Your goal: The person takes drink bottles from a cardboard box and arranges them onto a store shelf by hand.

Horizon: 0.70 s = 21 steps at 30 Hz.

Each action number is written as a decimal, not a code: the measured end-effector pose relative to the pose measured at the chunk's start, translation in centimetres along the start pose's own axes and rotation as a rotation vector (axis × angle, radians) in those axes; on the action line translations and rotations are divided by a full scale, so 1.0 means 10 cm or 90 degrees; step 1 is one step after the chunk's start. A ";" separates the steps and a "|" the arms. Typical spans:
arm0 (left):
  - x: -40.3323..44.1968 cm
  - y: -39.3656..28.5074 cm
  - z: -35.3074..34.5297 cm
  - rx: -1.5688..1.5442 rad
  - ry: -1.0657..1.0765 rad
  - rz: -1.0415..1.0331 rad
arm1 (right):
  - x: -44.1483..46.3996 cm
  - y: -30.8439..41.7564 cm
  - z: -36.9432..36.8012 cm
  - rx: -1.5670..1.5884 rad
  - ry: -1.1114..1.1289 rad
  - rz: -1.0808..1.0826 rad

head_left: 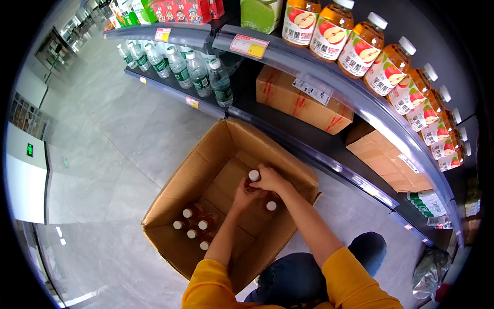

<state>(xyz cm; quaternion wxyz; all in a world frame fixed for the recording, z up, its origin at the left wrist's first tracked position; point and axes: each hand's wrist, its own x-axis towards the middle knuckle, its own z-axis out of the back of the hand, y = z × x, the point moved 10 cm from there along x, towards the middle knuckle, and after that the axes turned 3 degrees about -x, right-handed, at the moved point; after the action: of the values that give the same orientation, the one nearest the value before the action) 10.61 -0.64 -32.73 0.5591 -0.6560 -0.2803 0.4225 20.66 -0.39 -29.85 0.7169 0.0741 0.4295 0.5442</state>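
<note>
Both my hands are inside an open cardboard box [180, 180] on the floor, around one white-capped drink bottle [254, 175] of amber-brown colour. My left hand [244, 195] is closed on the bottle's body from the left and below. From the right, my right hand [271, 179] grips it near the cap. Another white-capped bottle [271, 206] stands in the box beside my right forearm. Several more such bottles [204, 225] are grouped in the box's left corner, some partly hidden by my left forearm. The held bottle's label is covered by my fingers.
Apple vinegar bottles [356, 51] line the upper shelf [329, 85]. Below are closed cartons [298, 98] and clear water bottles [195, 74]. The lower shelf's edge [355, 177] runs close behind the box. My knee [368, 250] is at the right, near a plastic bag [431, 270].
</note>
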 end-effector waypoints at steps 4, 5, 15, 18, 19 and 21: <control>-0.05 -0.34 0.09 -0.039 -0.030 -0.021 | -0.14 0.22 0.17 0.056 -0.040 0.084; -0.05 -0.43 0.12 -0.034 -0.038 -0.022 | -0.18 0.28 0.24 0.048 -0.062 0.116; -0.18 -2.04 -0.41 0.001 0.042 -0.134 | -1.36 0.73 1.57 0.170 -0.147 0.277; -0.21 -2.47 -0.72 -0.075 0.062 -0.232 | -1.83 0.72 2.02 0.135 -0.265 0.347; -0.21 -2.59 -0.84 -0.102 0.088 -0.238 | -1.97 0.65 2.10 0.139 -0.262 0.337; -0.23 -2.84 -1.10 -0.093 0.133 -0.235 | -2.22 0.57 2.36 0.160 -0.272 0.374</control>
<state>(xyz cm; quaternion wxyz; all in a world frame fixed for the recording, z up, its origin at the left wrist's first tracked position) 22.06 -1.86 -4.44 0.6040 -0.6725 -0.3659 0.2215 32.17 -8.32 -0.03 0.5893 0.3930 0.2942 0.6417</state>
